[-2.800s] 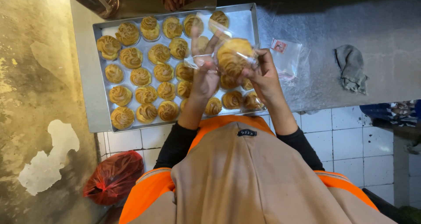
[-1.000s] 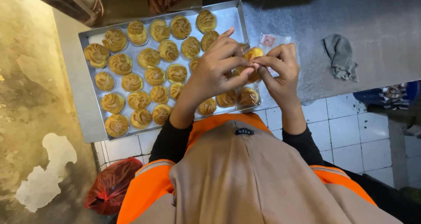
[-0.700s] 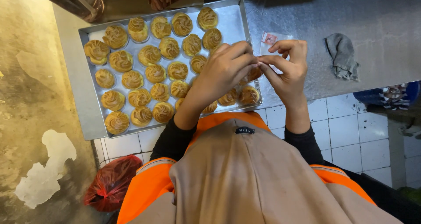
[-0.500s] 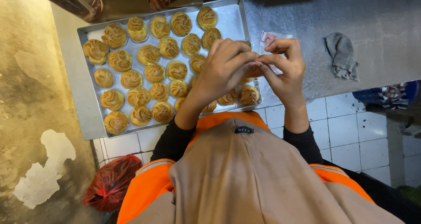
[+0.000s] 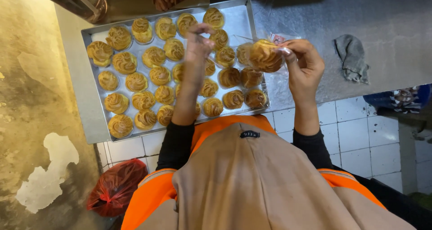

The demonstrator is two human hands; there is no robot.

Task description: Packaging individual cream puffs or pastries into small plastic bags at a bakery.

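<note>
Head view: our right hand (image 5: 303, 68) pinches a bagged pastry (image 5: 264, 55); our left hand (image 5: 198, 38), fingers together, hides some pastries on the tray (image 5: 92, 117) beneath.

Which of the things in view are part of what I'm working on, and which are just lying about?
In use: right hand holding bagged pastry; left hand over tray of pastries.
Lying about: grey rag; red plastic bag on the floor.
</note>
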